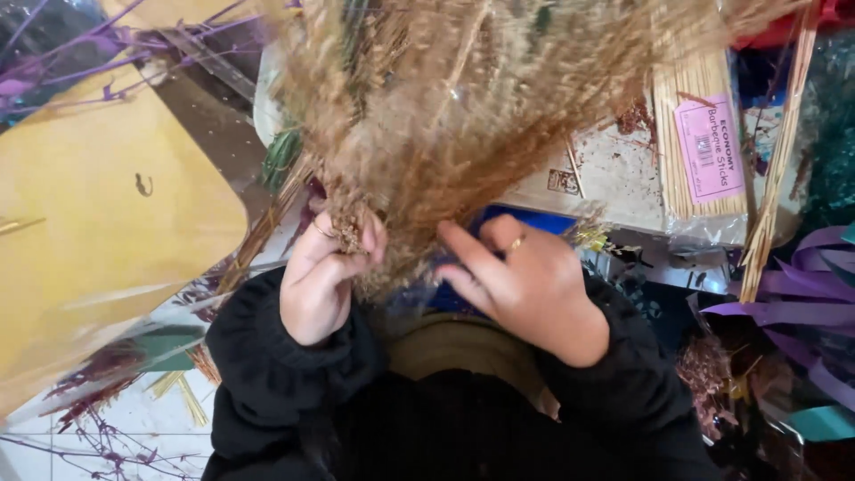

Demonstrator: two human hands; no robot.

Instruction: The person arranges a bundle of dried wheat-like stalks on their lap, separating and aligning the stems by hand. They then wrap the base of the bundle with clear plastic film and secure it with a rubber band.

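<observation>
Left hand (319, 276) is closed around the stem end of the dried grass bunch (463, 107). Right hand (525, 281), fingers loosely curled, touches the bunch's lower edge without gripping it.

We see our left hand (319, 283) pinching the stems of a tan dried grass bunch (463, 107) at mid-frame, while our right hand (525, 283) touches its base; a packet of wooden sticks (699, 142) lies at the upper right.
</observation>
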